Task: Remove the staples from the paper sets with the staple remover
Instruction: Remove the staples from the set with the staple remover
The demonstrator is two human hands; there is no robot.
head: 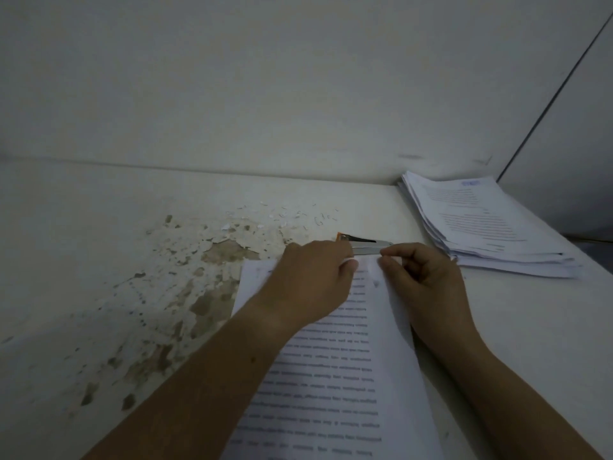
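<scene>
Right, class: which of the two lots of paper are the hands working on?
The near paper set, held at its top edge by the left hand and right hand. The other stack lies untouched, far right.

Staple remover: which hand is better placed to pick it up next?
Probably left: the left hand sits beside the staple remover, while the right hand pinches the paper set's top edge.

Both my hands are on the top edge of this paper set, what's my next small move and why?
Probably free your right hand and pick up the staple remover, while the left hand holds the paper set down. Both hands pinch its top edge, and the tool lies on the table just beyond your fingers.
</scene>
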